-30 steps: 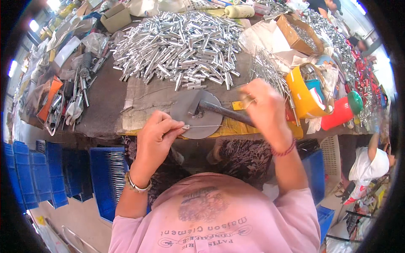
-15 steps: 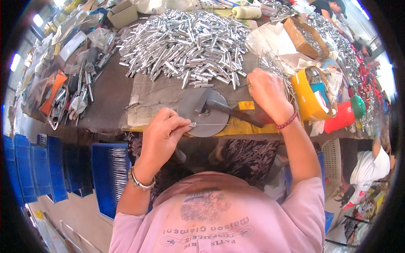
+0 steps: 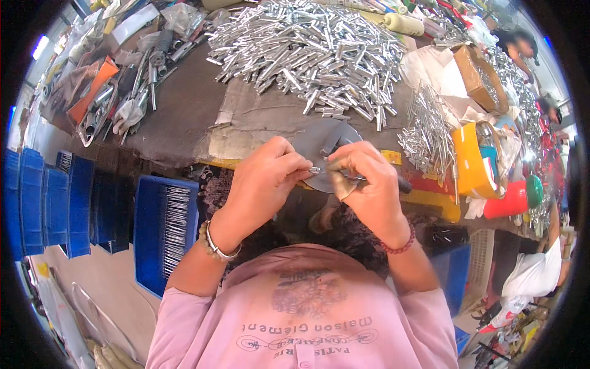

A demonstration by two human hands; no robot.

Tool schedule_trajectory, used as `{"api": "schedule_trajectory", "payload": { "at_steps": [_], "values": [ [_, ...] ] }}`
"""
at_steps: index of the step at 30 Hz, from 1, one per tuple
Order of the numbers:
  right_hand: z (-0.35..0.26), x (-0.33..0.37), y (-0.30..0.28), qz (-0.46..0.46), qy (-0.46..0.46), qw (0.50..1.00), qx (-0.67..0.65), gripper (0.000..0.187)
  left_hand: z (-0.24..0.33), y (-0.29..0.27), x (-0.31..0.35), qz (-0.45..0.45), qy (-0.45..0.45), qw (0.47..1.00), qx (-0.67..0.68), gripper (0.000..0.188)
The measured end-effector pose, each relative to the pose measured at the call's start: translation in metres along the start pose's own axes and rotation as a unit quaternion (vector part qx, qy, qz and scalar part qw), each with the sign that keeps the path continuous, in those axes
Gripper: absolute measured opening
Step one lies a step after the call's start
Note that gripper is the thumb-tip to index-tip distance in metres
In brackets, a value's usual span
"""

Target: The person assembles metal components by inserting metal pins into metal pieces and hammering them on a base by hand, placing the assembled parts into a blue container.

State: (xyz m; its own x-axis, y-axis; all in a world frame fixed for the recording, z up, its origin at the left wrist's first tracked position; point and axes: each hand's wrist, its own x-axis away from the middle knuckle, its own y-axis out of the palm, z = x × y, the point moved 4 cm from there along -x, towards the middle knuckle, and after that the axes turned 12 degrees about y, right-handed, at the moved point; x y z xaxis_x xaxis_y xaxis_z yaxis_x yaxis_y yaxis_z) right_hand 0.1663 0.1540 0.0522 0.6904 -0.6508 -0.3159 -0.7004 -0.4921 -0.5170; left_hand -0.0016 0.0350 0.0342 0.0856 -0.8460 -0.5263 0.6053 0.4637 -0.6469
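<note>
My left hand (image 3: 270,178) pinches a small silver metal piece (image 3: 314,170) between thumb and fingertips, above the near edge of a round grey disc (image 3: 305,133). Close beside it, my right hand (image 3: 370,187) has its fingers drawn together, with brownish wrapping on some of them. What those fingers hold, if anything, is hidden. A dark hammer-like tool rests on the disc; its handle (image 3: 404,186) sticks out past my right hand. Beyond the disc lies a big heap of short silver metal tubes (image 3: 307,55).
Thin metal pins (image 3: 428,132) lie piled right of the disc, beside a cut yellow container (image 3: 470,163) and a red jar (image 3: 507,200) with a green lid. Tools (image 3: 150,74) clutter the left. Blue crates (image 3: 144,240) stand below the table's edge. Other people are at the far right.
My right hand has come from the pin pile back to the left hand, its fingers now at the metal piece. The whole view has shifted, with the table sitting further right.
</note>
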Motion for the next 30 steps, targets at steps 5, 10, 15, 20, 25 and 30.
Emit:
{"api": "schedule_trajectory", "payload": {
  "at_steps": [5,10,15,20,25,30],
  "values": [
    [0.005,-0.001,0.012,0.037,-0.028,0.998,0.043,0.02,0.0,0.0,0.001,0.0,0.003,1.0,-0.004,0.018],
    [0.01,0.0,0.014,0.031,-0.03,0.997,0.061,0.019,0.0,0.0,0.002,0.0,0.001,1.0,-0.001,0.019],
    [0.006,0.0,0.013,0.029,-0.047,0.991,0.124,0.018,0.0,0.0,0.002,0.002,0.006,1.0,-0.015,0.019],
    [-0.018,0.006,0.006,-0.01,-0.098,0.966,0.239,0.019,0.0,0.0,0.002,0.003,0.006,1.0,-0.016,0.017],
    [-0.007,0.002,-0.033,0.062,-0.03,0.943,0.326,0.03,0.002,0.001,0.001,0.004,-0.001,1.0,-0.006,0.016],
    [0.003,0.013,-0.045,0.038,0.014,0.947,0.32,0.037,-0.006,0.004,0.004,0.014,0.015,1.0,0.014,0.016]
  ]
}}
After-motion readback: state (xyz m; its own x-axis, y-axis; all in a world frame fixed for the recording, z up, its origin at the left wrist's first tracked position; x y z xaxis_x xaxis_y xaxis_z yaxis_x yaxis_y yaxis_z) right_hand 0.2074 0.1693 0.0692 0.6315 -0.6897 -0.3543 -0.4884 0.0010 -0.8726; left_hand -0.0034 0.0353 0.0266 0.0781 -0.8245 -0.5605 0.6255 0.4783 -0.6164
